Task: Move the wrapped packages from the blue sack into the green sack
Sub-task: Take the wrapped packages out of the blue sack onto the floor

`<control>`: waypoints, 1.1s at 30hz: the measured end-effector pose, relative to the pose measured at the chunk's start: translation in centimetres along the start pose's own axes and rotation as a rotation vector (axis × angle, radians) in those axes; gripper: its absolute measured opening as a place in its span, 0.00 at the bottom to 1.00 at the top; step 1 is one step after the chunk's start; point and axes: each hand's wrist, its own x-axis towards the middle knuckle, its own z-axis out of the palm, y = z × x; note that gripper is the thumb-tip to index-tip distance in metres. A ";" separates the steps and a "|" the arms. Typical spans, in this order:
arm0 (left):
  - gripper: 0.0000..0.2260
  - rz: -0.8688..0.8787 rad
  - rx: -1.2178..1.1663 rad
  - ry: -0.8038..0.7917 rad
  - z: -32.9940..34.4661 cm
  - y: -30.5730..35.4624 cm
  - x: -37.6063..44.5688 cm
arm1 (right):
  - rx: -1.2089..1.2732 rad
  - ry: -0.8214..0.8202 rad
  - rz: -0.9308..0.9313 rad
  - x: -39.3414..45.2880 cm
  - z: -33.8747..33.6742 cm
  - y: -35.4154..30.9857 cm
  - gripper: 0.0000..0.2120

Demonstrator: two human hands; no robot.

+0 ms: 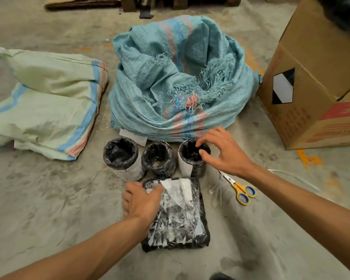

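The floor (49, 209) is grey and dusty. Near me lies a flat black package (180, 219) with white labels. My left hand (141, 201) rests on its far left corner, fingers curled over the edge, I think. Just past it stand three round black packages (159, 158) in a row. My right hand (220, 152) pinches the rim of the right one. Yellow scissors (240, 190) lie to the right. Farther off sits the open blue sack (150, 77). The green sack (49, 102) lies flat on the left. A brown box (315, 87) stands on the right.
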 end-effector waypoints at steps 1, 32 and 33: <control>0.16 0.045 -0.029 -0.030 0.2 0.3 -0.2 | 0.020 0.011 -0.019 0.6 -0.3 -0.1 0.05; 0.17 1.035 0.996 -0.239 -1.3 29.0 18.0 | -0.714 -0.394 0.033 24.3 -8.8 5.9 0.08; 0.15 1.006 1.016 -0.182 -0.7 29.4 18.8 | -0.692 -0.294 -0.036 24.7 -8.0 5.3 0.08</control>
